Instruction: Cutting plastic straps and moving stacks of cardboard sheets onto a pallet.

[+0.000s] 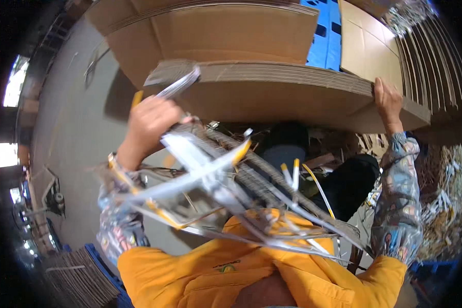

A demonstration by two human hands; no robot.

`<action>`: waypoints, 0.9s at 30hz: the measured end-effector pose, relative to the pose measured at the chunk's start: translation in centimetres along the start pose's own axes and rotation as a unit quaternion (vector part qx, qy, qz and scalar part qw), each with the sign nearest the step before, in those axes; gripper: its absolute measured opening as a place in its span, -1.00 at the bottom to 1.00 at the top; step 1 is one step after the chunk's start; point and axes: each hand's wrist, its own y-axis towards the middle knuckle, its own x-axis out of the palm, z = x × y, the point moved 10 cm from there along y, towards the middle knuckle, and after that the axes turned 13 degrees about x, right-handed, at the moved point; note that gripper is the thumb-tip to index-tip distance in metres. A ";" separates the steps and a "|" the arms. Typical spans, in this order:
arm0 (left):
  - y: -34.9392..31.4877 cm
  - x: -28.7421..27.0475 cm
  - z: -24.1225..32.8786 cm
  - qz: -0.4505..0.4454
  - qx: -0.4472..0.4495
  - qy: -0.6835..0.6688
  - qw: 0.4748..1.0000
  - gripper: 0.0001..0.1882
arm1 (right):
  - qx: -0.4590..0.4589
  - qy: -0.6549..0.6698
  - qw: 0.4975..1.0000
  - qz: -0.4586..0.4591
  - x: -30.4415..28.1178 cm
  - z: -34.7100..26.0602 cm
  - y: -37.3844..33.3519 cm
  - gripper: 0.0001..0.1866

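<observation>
My left hand (156, 120) is closed around a loose bunch of cardboard scrap strips (205, 169), grey-brown, white and yellow. The strips hang in a tangle in front of my body and are partly smeared by motion. One pale strip end (182, 82) sticks out above that fist. My right hand (388, 100) grips the upper edge of a thick stack of flat cardboard sheets (251, 73) near its right end. Its fingers go over the edge, and the thumb side is partly hidden. The stack stands across in front of me, left to right.
Behind the stack stand more cardboard sheets (236, 36) and a blue plastic pallet (326, 36). Upright sheets (431, 61) are at the far right. Scrap strips (446, 200) heap up at the right. Another cardboard stack (79, 280) sits at lower left, beside the grey floor (82, 174).
</observation>
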 end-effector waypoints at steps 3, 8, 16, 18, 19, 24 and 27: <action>4.1 4.3 2.8 -0.006 0.076 -0.065 0.995 -0.84 | 0.005 -0.037 0.999 -0.012 1.2 1.1 -0.9 -0.68; 1.2 5.9 -0.4 -0.116 0.034 -0.136 0.983 -0.80 | 0.045 -0.026 0.999 -0.001 1.0 1.8 -1.5 -0.66; -57.2 -14.6 -14.9 -0.231 -0.604 0.198 0.737 -0.67 | -0.020 -0.069 0.997 -0.017 2.9 -0.5 -1.0 -0.67; -65.1 -3.5 -7.2 -0.292 -0.634 0.116 0.706 -0.65 | -0.032 -0.072 0.997 -0.009 2.6 0.2 -0.9 -0.66; -68.2 1.9 -2.4 -0.325 -0.645 0.074 0.688 -0.64 | -0.006 -0.103 0.994 -0.031 3.2 2.1 -0.9 -0.67; -75.5 13.0 18.7 -0.486 -0.716 -0.082 0.494 -0.60 | -0.098 -0.150 0.984 -0.005 7.5 1.3 -1.2 -0.57; -41.7 24.1 13.8 -0.363 -0.634 -0.109 0.674 -0.62 | -0.140 -0.230 0.963 0.018 3.4 4.0 -1.5 -0.58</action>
